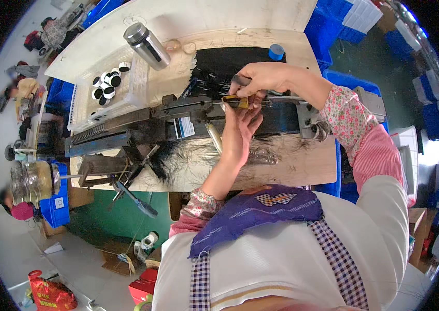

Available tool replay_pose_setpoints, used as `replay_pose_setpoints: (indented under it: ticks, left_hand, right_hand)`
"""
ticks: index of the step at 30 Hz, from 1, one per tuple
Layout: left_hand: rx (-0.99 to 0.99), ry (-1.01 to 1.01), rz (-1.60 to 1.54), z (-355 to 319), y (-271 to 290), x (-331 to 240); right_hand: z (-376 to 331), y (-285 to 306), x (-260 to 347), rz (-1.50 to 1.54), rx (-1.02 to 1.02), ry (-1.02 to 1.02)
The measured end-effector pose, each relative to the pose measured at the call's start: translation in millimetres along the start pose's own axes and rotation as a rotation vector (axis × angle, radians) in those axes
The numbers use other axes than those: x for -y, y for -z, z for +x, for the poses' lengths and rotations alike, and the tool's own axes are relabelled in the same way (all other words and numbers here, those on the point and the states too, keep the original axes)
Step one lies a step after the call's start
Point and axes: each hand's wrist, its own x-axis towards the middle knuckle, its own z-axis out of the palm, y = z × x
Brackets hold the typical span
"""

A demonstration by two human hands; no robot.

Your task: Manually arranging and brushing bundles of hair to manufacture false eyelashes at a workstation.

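Both hands meet at a small yellow block (236, 101) at the metal bench fixture (193, 110). My left hand (237, 132) is at its near side, thumb against the left end and fingers curled by the right end. From above, my right hand (263, 79) closes thumb and fingers at the block's far edge; what they pinch is hidden. A dark cover shows on one right fingertip. Thin wire-like strands stick out to the right of the block. A pale tube-shaped handle (214, 137) lies just left of my left hand.
A clear plastic basket (139, 83) of white-and-black rolls stands at the left, beside a steel flask (147, 46). Black sheet (214, 59) with loose strands lies behind the fixture, a blue cap (276, 52) at its corner. Black bristles (165, 163) litter the near tabletop. Blue bins (351, 80) flank the right.
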Motion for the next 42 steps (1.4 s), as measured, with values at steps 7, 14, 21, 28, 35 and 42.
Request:
replay_pose_setpoints:
  ticks: [7,14,21,28,35,42]
  left_hand:
    - [0.079,0.090,-0.677,-4.3,-6.5,-35.0]
    - [0.045,0.049,-0.666,-10.8,-5.2,-25.9]
    - [-0.050,-0.103,-0.547,-17.9,-8.1,-26.5]
    - [-0.072,-0.045,-0.485,-17.0,-9.4,-36.1]
    - [0.010,-0.044,-0.529,-14.2,-5.5,-34.4]
    - [-0.028,-0.100,-0.561,-18.6,-6.8,-36.0]
  right_hand:
    - [-25.9,7.1,9.1,-0.958,-0.655,0.176]
    - [-29.1,-63.9,-3.6,-1.022,-0.620,0.711]
    - [-19.6,-39.6,-2.1,-0.700,-0.590,0.532]
    - [-30.8,-38.1,-2.6,-0.902,-0.637,0.607]
    - [-21.6,-63.0,-3.1,-1.092,-0.743,0.821]
    - [-18.5,-43.8,-1.0,-0.971,-0.666,0.584]
